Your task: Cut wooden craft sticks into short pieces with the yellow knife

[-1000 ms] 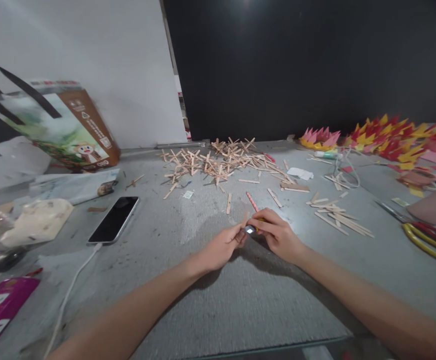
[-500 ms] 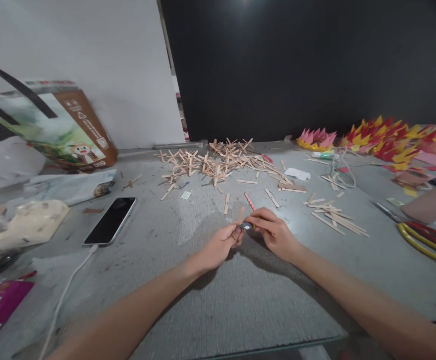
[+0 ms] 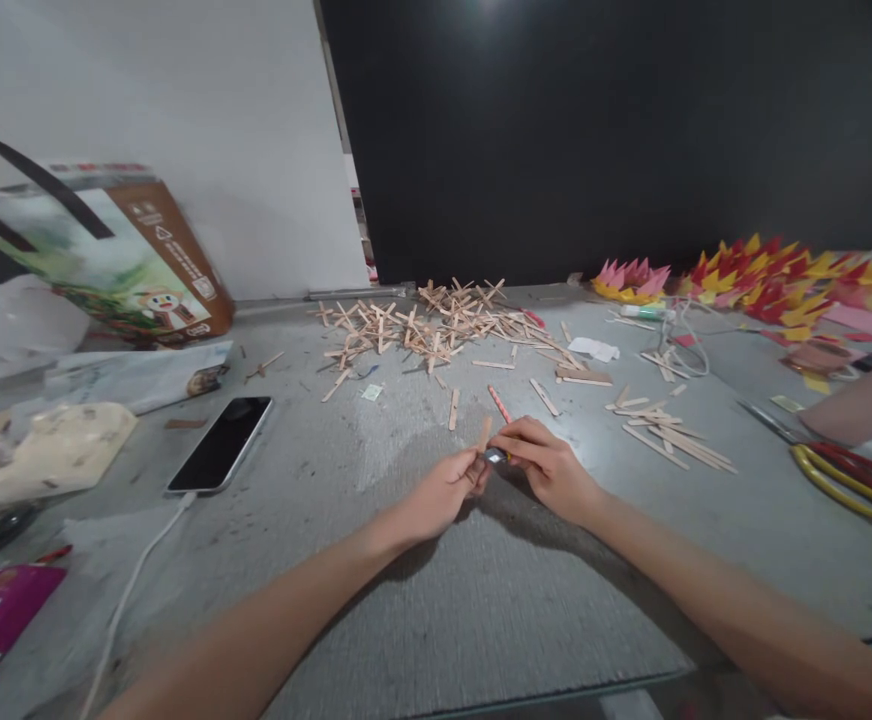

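Note:
My left hand (image 3: 447, 490) is closed on a flat wooden craft stick (image 3: 485, 431), whose upper end sticks up above the fingers. Touching or nearly touching the left fingertips, a small dark thing with a pale shiny patch (image 3: 495, 455) is pinched in my right hand (image 3: 552, 468); a bit of yellow shows beside it, and its kind I cannot make out. A pink-and-white striped rod (image 3: 499, 403) pokes out beyond the right fingers; whether that hand holds it is hidden. Loose craft sticks (image 3: 454, 409) lie just past both hands.
A heap of crossed craft sticks (image 3: 436, 325) lies at the back. At left are a phone (image 3: 220, 445) on a cable and a shopping bag (image 3: 151, 265). At right are loose sticks (image 3: 676, 437), scissors (image 3: 848, 480), folded paper pieces (image 3: 758, 280) and another person's arm (image 3: 863, 395).
The small dark thing has tilted slightly between the hands, and the craft stick has shifted a little. Both hands otherwise stay in place.

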`<state>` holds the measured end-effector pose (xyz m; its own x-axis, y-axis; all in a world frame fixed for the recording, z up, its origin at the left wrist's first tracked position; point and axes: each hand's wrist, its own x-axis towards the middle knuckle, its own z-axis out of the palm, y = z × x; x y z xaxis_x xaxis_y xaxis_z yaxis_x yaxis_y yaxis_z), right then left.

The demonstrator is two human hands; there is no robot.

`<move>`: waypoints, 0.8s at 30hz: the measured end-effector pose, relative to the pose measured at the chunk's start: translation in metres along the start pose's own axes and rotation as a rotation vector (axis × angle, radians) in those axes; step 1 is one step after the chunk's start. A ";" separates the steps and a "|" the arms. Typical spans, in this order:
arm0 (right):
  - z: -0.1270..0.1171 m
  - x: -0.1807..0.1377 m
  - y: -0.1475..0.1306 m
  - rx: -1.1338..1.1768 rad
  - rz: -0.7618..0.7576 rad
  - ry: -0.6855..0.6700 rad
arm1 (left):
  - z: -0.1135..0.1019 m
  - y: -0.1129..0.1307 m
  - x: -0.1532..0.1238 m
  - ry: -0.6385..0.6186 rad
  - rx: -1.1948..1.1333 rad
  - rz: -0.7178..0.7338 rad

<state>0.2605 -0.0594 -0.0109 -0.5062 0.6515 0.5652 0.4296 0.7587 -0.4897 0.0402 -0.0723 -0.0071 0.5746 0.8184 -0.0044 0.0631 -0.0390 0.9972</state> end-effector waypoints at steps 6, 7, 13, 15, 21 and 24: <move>0.001 0.000 0.001 0.003 -0.008 0.005 | 0.000 -0.003 0.002 -0.008 -0.002 0.022; 0.001 0.000 0.001 0.002 -0.014 0.006 | 0.000 -0.002 0.002 -0.007 -0.001 0.021; 0.001 0.000 0.000 -0.004 0.003 0.012 | -0.001 -0.003 0.000 -0.045 -0.056 0.035; 0.001 0.000 0.000 -0.014 0.000 0.012 | -0.001 -0.004 0.001 -0.034 -0.053 0.020; 0.001 0.000 0.001 -0.006 0.007 0.002 | -0.001 -0.002 0.001 -0.046 -0.052 -0.008; 0.001 0.001 0.002 -0.002 0.017 -0.001 | -0.002 -0.001 0.001 -0.056 -0.043 -0.022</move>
<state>0.2604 -0.0573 -0.0122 -0.4994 0.6644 0.5561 0.4395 0.7474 -0.4982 0.0389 -0.0703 -0.0082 0.6185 0.7853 -0.0291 0.0416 0.0042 0.9991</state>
